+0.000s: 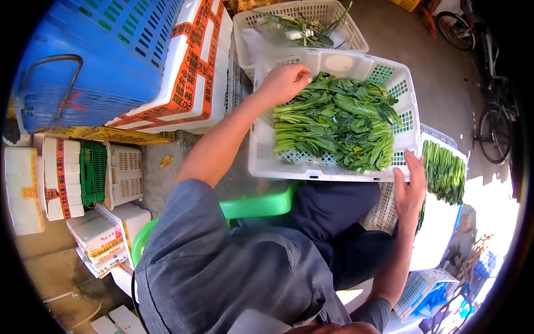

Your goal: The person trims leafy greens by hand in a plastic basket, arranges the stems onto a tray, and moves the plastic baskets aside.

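A white plastic crate (332, 173) tilts above the person's lap, with leafy green vegetables (339, 119) laid inside in bundles, stalks toward its left and right sides. Over the crate's upper left part is my left hand (286, 83), its fingers curled together beside the top of the greens; whatever they hold is hidden. My right hand (410, 186) grips the crate's rim at the lower right corner. Just right of that hand, more bundled greens (444, 171) lie in a row on another container.
Another white basket (359, 43) with loose leaves stands beyond the crate. Blue crates (89, 72) and taped foam boxes (197, 61) are stacked at the left. A green plastic stool (258, 205) is by the legs. Bicycles (492, 128) stand at the right.
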A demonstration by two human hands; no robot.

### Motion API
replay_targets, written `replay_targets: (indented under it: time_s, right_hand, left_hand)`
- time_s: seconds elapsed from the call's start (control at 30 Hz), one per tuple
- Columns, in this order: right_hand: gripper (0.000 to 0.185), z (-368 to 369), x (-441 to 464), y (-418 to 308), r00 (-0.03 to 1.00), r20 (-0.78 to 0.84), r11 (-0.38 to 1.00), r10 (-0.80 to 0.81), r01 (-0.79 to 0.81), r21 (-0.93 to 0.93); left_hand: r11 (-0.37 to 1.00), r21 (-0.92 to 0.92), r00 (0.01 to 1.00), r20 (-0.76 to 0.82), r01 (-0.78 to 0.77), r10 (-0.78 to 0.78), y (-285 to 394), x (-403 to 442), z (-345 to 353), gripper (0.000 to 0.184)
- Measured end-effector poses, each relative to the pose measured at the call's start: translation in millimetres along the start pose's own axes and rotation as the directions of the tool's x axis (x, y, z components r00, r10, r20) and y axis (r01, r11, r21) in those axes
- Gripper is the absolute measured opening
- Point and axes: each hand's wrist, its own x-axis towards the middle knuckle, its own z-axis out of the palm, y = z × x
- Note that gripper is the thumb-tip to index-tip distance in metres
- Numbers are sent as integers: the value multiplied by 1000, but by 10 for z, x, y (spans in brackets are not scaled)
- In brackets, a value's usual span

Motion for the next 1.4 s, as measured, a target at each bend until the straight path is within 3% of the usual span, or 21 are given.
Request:
replay_targets:
  time_s: [0.03,0.13,0.2,0.3,0.4,0.57,0.77,0.87,0.97,1.07,1.1,1.3,1.4]
  right_hand:
    - [44,172,238,-227,992,99,997,-81,80,13]
    - [62,799,814,-746,890,369,961,-269,270,51]
    - [80,1285,1052,-900,762,549,920,-344,391,34]
    - [100,1974,1265,-914,572,741,840,-351,542,-21]
    - [113,2331,1357,-877,489,822,793,-290,604,-80]
    - [116,2490,1366,-823,476,825,771,-303,631,-81]
    - [120,2358,1205,-874,405,880,726,-248,680,-108]
    - [119,2376,1150,-822,424,876,721,-231,679,-139]
    - [114,2401,1117,-790,507,822,733,-261,658,-173]
    - [107,2404,1200,-764,474,847,791,-241,602,-112]
    - [100,2424,1176,-745,534,788,771,-307,624,-124]
    - [88,2360,1148,-629,575,755,858,-315,513,-33]
    - [85,2220,1138,-575,639,702,926,-315,368,81]
  left_hand:
    - [995,28,994,-36,-98,99,-59,34,24,34]
    - [997,-23,988,-140,-76,72,-215,153,54,32]
    - [993,-107,974,-223,-53,28,-284,198,64,30]
    - [981,-191,955,-295,-38,-21,-221,140,13,30]
    - [965,-263,948,-312,-22,-63,-202,105,-33,29]
    - [916,-393,944,-326,-78,-59,-239,145,-10,29]
    - [909,-407,947,-318,-91,-48,-186,105,13,29]
    - [946,-309,957,-289,-103,10,-121,66,7,28]
    - [936,-327,949,-315,-132,24,-171,106,67,28]
    - [948,-297,952,-305,-117,22,-193,98,94,28]
    - [944,-311,953,-303,-109,10,-181,85,77,28]
    - [940,-316,937,-348,-125,7,-216,110,111,28]
    - [932,-326,916,-400,-156,14,-225,123,132,26]
